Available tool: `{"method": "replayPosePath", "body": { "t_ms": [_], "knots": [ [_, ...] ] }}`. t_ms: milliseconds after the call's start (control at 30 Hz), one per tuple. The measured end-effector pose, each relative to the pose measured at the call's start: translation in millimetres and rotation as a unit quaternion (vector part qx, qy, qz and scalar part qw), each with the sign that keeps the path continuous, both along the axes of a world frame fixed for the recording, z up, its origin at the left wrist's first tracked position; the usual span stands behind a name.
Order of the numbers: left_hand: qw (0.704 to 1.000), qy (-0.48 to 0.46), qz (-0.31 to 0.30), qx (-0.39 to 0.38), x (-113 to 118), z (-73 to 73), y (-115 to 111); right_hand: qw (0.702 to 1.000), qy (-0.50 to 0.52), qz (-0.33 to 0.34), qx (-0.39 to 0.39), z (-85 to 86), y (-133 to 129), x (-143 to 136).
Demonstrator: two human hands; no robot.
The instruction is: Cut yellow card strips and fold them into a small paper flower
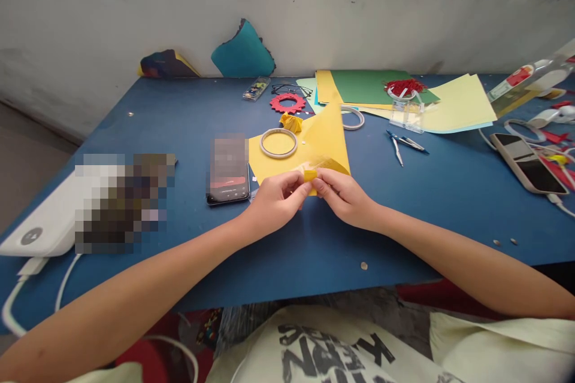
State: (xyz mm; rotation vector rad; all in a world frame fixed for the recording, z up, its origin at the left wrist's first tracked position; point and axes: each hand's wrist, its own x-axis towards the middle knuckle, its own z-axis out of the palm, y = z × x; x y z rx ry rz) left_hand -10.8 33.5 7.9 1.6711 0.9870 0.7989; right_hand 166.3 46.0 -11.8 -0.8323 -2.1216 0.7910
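Note:
Both hands meet over the near edge of a yellow paper sheet (321,137) on the blue table. My left hand (281,196) pinches the left side of a small folded yellow paper piece (310,175). The right side of that piece is between the thumb and fingers of my right hand (342,194). A tape roll (278,143) lies flat on the yellow sheet, with a crumpled yellow paper shape (291,122) just behind it. Left of the sheet is a phone (228,170).
Behind are a red paper ring (287,103), glasses (291,91), a second tape roll (353,118) and green paper (368,87). At right lie a compass (406,142), a phone (530,163) and a bottle (523,81). A white power bank (58,209) with cables sits left.

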Motion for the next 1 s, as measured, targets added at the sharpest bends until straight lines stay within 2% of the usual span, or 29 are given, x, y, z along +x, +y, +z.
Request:
{"method": "replayPosePath", "body": {
  "t_ms": [467,733,900,1000],
  "knots": [
    [0.999,0.029,-0.026,0.011,-0.4,-0.5,-0.2,0.998,-0.004,-0.018,-0.057,8.4,-3.4,-1.6],
    [0.997,0.027,0.044,0.053,1.2,-1.8,-3.0,0.999,-0.019,-0.017,-0.023,3.8,-3.6,-1.2],
    [0.998,0.002,0.035,0.049,1.9,-3.7,-4.6,0.999,-0.022,-0.037,0.023,1.2,-3.8,-0.5],
    [0.997,-0.015,0.055,0.046,2.1,-5.6,-3.8,0.998,-0.035,-0.046,0.035,0.0,-4.0,-0.5]
  ]
}}
